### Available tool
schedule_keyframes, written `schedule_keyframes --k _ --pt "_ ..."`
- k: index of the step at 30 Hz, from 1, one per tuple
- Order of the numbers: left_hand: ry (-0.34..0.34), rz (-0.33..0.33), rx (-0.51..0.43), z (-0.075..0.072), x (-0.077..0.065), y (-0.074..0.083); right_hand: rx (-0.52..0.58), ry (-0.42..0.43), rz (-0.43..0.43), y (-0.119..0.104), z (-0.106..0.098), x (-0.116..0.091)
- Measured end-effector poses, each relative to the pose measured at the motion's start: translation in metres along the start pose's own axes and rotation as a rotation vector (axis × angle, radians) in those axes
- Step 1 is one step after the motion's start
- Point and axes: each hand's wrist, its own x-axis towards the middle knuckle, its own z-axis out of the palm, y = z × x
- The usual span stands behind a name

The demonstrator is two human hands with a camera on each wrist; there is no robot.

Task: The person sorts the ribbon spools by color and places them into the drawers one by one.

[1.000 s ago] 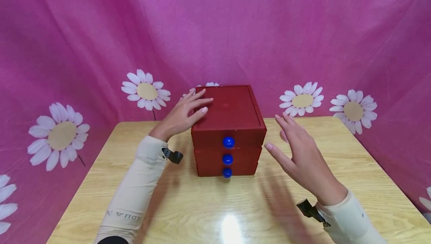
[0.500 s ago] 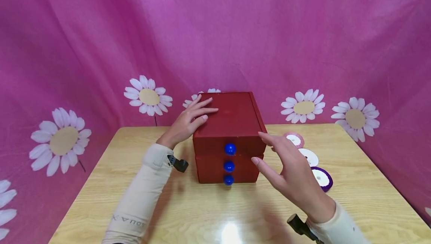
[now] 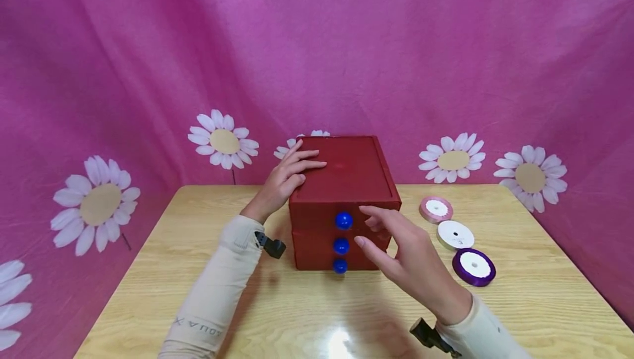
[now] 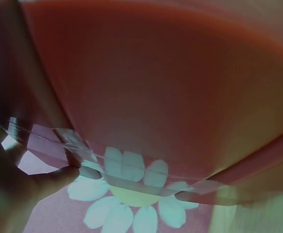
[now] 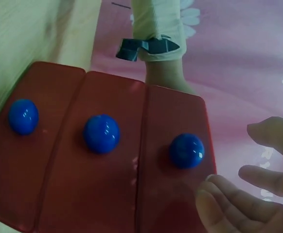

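A small red chest of drawers (image 3: 342,169) stands on the table, its drawer fronts facing me with three round blue knobs in a column. My left hand (image 3: 283,183) rests on its top left edge, fingers spread flat over the top. In the left wrist view, the red side wall (image 4: 146,97) fills most of the picture. My right hand (image 3: 413,257) is held before the right half of the fronts, fingers loosely bent and thumb apart, holding nothing. The top knob (image 5: 186,151) lies just left of its fingertips in the right wrist view.
Right of the chest, three ribbon rolls lie in a row on the wooden table (image 3: 208,232): pink (image 3: 436,209), white (image 3: 455,235) and purple (image 3: 474,266). A pink curtain (image 3: 337,61) with printed daisies hangs behind and at both sides.
My right hand has moved left from beside the chest to in front of its drawers, uncovering the ribbon rolls. The left hand stays on the chest's top.
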Motion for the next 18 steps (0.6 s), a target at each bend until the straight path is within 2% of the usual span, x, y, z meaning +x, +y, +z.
schedule_keyframes --k 7,18 --pt "0.064 -0.032 -0.008 0.004 0.001 0.001 0.111 -0.073 0.011 0.004 0.011 0.005" --pt "0.154 0.006 -0.044 0.014 0.000 -0.002 0.149 -0.114 0.023 0.010 0.024 0.009"
